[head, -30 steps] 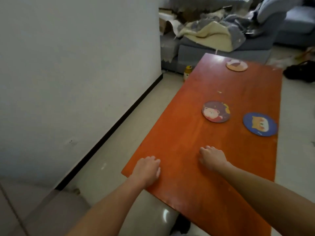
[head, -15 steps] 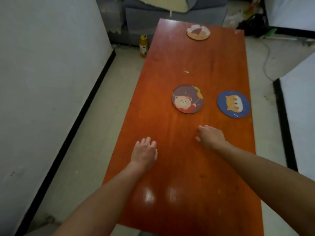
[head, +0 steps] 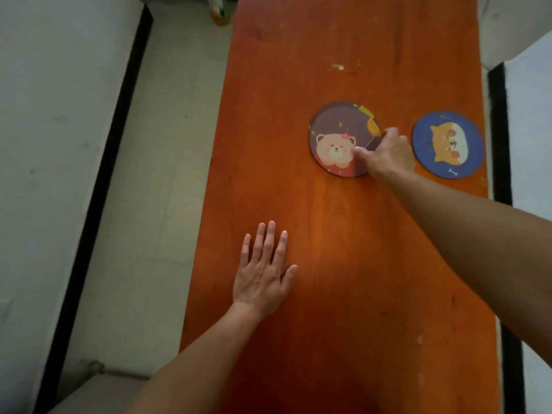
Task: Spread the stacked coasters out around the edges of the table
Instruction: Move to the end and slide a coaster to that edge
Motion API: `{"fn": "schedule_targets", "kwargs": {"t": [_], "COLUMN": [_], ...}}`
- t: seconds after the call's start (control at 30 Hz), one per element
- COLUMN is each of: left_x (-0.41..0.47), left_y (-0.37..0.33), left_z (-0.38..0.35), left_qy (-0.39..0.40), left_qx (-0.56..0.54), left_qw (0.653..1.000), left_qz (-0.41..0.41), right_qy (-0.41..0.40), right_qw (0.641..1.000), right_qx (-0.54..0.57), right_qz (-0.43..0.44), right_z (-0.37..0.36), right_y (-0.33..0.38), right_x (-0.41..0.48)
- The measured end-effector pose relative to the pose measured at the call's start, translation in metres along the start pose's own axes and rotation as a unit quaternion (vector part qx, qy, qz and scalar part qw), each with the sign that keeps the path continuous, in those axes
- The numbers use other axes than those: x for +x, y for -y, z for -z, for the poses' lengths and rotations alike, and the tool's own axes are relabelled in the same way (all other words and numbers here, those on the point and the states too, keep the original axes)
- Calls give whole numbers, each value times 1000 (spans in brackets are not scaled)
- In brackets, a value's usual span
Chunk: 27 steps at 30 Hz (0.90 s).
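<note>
A round brown coaster with a bear picture [head: 337, 135] lies near the middle of the long orange table [head: 283, 85]. My right hand [head: 385, 153] rests on its right edge, thumb on top and fingers curled at the rim. A blue coaster with a dog face [head: 448, 144] lies flat near the table's right edge, just right of my hand. Whether more coasters lie under the bear one is not visible. My left hand [head: 264, 270] lies flat on the table near its left edge, fingers spread, holding nothing.
A white wall with a black baseboard [head: 98, 162] runs along the left, with pale floor [head: 167, 144] between it and the table. A yellow bottle [head: 219, 13] stands on the floor at the top. Another black baseboard [head: 501, 130] runs on the right.
The view has tilted down and closer to the table. My right hand moved forward from bare tabletop onto the bear coaster's edge. My left hand flattened and spread its fingers.
</note>
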<state>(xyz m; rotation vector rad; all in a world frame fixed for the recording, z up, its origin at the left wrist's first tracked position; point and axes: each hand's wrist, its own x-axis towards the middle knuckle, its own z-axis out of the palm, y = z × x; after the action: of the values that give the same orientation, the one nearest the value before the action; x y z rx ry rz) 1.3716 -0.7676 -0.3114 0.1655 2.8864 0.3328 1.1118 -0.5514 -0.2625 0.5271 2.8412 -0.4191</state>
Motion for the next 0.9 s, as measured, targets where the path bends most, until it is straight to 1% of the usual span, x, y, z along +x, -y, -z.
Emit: {"fn": "schedule_targets", "kwargs": {"t": [0.13,0.2,0.27,0.4,0.47,0.53,0.63,0.7,0.8,0.9], "left_x": [0,0,1,1,1,0,-2,-4,-15,-47], "left_y": [2,2,2,5,4,4,2,-2,-19,-40], "left_z": [-1,0,1,0,0,1,4,8,19,23], "left_qy": [1,0,0,2,3,1,0,9,11,-10], "left_qx": [6,10,12,19,25,28,36,55,59,45], "left_qw": [1000,1000,1000,1000,1000,1000,999,998,997,998], "left_qz": [-1,-3,-3,-1,-1,3,9,17,47,52], "right_qy": [9,3,-6,-31,-44,-44,-7,27,84,123], "right_qw": [993,987,986,985,983,976,952,940,929,925], "right_qx": [90,129,155,164,168,203,298,331,353,348], "right_qz": [-82,-93,-65,35,60,69,69,76,79,87], "right_z": [-4,-4,-2,5,11,17,23,25,26,20], "right_y": [-1,-2,-3,-7,-15,-27,-53,-73,-105,-139], "right_x": [8,8,5,-14,-32,-55,-98,-130,-177,-223]}}
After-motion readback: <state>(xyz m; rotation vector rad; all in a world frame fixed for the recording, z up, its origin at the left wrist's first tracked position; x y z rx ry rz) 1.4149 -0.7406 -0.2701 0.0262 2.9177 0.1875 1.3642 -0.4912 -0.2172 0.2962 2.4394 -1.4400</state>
